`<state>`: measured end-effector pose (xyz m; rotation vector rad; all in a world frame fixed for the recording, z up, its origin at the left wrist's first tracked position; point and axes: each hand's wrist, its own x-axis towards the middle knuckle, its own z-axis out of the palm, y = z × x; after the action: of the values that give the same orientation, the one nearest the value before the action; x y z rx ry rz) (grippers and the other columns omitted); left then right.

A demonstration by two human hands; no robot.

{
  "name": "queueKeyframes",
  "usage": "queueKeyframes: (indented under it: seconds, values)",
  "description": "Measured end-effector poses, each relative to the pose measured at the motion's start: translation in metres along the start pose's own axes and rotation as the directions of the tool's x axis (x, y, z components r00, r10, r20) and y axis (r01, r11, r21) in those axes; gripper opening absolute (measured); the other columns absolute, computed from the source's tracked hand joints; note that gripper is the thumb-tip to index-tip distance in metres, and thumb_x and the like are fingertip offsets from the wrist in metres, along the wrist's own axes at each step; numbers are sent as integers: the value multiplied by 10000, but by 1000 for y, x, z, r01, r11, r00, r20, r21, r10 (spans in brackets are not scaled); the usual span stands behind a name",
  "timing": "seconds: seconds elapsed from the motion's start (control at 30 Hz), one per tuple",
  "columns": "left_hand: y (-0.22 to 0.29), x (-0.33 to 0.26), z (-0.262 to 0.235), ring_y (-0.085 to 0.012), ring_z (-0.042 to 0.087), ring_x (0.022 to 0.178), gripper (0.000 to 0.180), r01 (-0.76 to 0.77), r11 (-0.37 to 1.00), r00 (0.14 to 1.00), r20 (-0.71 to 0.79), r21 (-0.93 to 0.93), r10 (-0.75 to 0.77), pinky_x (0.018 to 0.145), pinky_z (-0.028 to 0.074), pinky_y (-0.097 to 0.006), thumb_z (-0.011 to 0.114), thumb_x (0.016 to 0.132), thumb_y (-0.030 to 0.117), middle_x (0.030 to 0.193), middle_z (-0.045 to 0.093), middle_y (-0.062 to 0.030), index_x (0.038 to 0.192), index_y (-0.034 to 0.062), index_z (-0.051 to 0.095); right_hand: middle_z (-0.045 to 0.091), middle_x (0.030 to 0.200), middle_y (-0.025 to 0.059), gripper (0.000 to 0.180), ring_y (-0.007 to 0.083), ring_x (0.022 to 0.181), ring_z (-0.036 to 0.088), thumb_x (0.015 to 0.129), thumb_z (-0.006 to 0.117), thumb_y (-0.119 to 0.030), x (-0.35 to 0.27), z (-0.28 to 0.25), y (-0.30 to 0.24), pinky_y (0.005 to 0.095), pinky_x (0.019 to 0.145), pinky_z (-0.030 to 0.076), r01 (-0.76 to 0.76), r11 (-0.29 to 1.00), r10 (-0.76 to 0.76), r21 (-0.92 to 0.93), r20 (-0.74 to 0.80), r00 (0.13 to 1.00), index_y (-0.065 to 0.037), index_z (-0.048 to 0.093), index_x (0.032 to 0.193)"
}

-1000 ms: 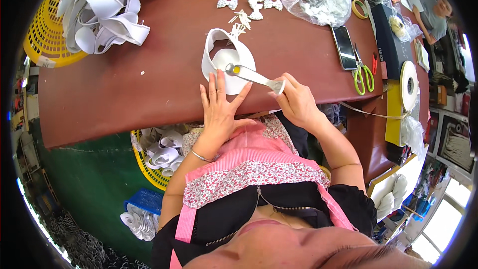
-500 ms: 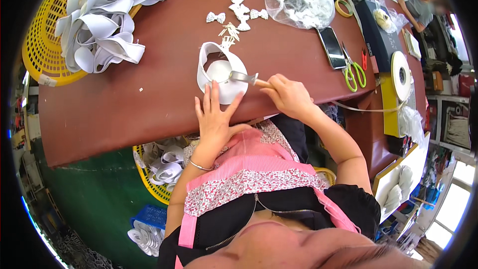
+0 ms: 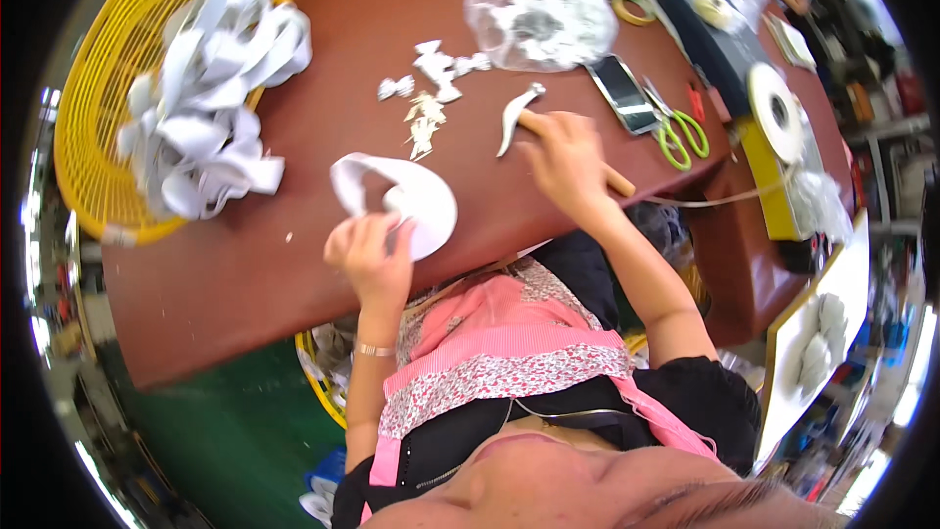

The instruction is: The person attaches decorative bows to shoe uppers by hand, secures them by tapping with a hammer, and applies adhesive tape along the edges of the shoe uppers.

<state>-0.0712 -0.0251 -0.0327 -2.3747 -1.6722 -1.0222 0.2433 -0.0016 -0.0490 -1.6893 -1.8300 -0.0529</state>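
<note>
My left hand (image 3: 370, 253) is closed at the near edge of a white visor-shaped piece (image 3: 431, 211), thumb and fingers pinching it. The piece has a curved band and a broad flat part, tilted above the table. My right hand (image 3: 570, 162) is closed around the wooden handle of a hammer (image 3: 516, 120); its curved metal head shows beyond the fingers, and the handle's end sticks out by the wrist. The fingers are somewhat blurred. Beyond both hands lie a heap of small cream-coloured sticks (image 3: 423, 125) and several small speckled white bows (image 3: 438, 69).
A yellow basket (image 3: 93, 152) with white looped bands (image 3: 211, 98) stands at the left of the brown table (image 3: 235, 274). Farther back are a plastic bag of white pieces (image 3: 539, 20) and a tape roll (image 3: 634, 8). On the right are a phone (image 3: 624, 95), scissors (image 3: 676, 132) and a white reel (image 3: 774, 113).
The hammer has left the white piece and moved right, its head turned away from me. My left hand has gone from flat fingers to a pinch, shifting the piece left and nearer.
</note>
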Motion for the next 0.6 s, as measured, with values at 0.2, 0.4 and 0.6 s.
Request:
queueKeyframes:
  seconds: [0.2, 0.4, 0.6]
  values:
    - [5, -41, -24, -262, 591, 998, 141, 9, 999, 996, -91, -37, -13, 915, 443, -428, 885, 852, 137, 898, 698, -8, 923, 129, 763, 625, 1009, 54, 425, 258, 916, 646, 873, 706, -234, 27, -38, -172, 417, 793, 550, 717, 508, -703, 478, -252, 665, -142, 636, 1282]
    - [-26, -67, 29, -253, 558, 996, 140, 11, 998, 1000, 12, -61, -10, 892, 441, -420, 885, 847, 141, 855, 661, 2, 855, 136, 746, 687, 1035, 106, 362, 297, 958, 701, 837, 714, -192, -71, 28, -120, 421, 849, 578, 594, 501, -737, 630, -50, 674, -48, 717, 1169]
    - [-24, -27, 18, -251, 553, 1042, 199, 129, 976, 979, 182, -175, -96, 932, 407, -419, 921, 805, 219, 956, 699, 14, 907, 172, 758, 732, 1061, 119, 431, 338, 939, 728, 736, 749, -100, -138, -2, -39, 450, 801, 601, 265, 813, -398, 519, 162, 903, -47, 727, 1163]
